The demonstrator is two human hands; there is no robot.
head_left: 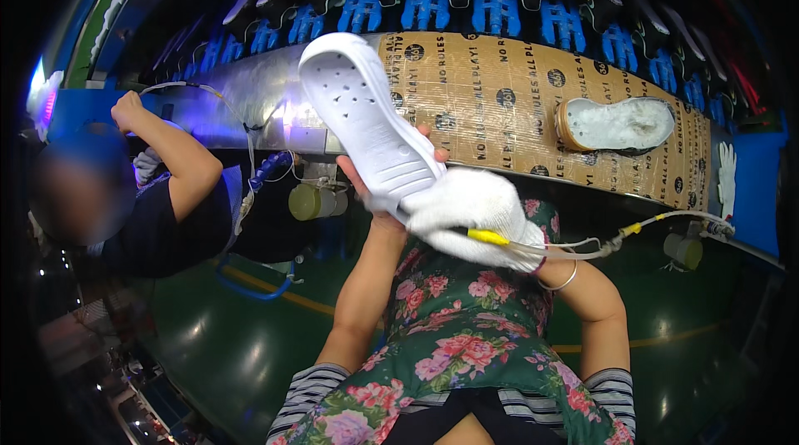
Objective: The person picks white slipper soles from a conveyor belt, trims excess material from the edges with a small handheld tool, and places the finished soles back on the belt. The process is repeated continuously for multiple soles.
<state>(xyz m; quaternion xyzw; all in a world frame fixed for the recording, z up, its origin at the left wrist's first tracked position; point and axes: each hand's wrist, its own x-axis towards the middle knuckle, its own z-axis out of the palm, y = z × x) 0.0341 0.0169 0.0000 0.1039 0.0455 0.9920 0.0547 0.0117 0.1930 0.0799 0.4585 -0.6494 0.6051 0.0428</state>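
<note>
A white shoe sole (362,116), with a cluster of holes near its toe, is tilted up in front of me over the bench edge. My bare left hand (385,222) grips it from beneath, its fingers showing along both sides. My right hand (474,204), in a white knit glove, is closed at the heel end of the sole. A thin clear tube with a yellow fitting (488,236) runs into this hand; the working end of that tool is mostly hidden and blurred.
Printed cardboard (466,104) covers the bench, with a stained, pale-topped shoe form (620,123) on it. Dark shoes hang on blue holders (497,14) behind. A white glove (727,179) lies at right. Another person (166,187) works at left beside a yellowish canister (306,202).
</note>
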